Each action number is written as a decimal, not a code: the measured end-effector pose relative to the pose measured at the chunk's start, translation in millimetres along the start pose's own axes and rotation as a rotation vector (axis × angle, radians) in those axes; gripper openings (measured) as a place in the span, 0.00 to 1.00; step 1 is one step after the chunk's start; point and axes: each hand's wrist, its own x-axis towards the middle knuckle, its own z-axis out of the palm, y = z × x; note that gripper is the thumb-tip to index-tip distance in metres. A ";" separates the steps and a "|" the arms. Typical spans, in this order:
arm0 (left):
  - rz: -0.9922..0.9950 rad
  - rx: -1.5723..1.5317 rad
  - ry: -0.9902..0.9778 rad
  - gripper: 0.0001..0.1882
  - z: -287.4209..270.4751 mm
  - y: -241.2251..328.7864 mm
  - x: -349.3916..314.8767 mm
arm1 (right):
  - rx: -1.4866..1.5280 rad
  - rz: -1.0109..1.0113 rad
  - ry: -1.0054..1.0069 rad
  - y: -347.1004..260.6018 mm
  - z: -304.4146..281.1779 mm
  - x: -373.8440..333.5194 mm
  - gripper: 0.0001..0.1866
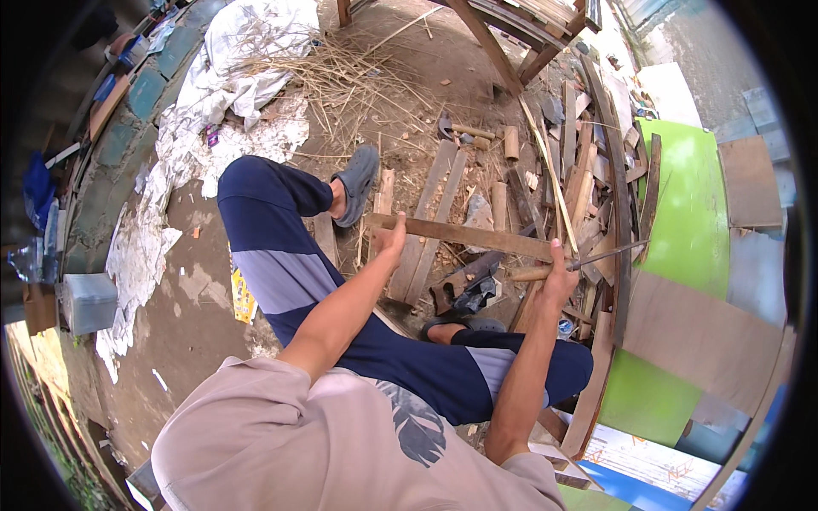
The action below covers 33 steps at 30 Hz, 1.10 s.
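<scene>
Brown dirt ground spreads beneath us, a bright-green flat panel toward its right edge. Over the ground's middle we hold a long brown wooden plank, seemingly checking it: our left hand pinches near one end, our right hand clasps the other plus a wooden-handled metal blade. Moving on likely needs a steady left grip.

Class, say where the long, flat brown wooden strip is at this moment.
In the head view, the strip stretches from centre toward the right, held by the left hand and the right hand, crossing above two grey-brown wooden boards.
</scene>
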 end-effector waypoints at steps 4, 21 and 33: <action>-0.629 -0.553 -0.249 0.55 -0.2 8.6 9.7 | 0.064 -0.047 0.026 -9.3 -15.8 5.0 0.20; 0.237 -1.370 -0.282 0.43 -19.2 179.4 -10.8 | -0.153 -0.025 -0.094 -104.2 -94.9 -53.8 0.09; -0.007 -1.824 -0.587 0.43 -54.8 176.1 -4.6 | -1.180 0.162 -0.293 -209.8 -49.8 -96.8 0.13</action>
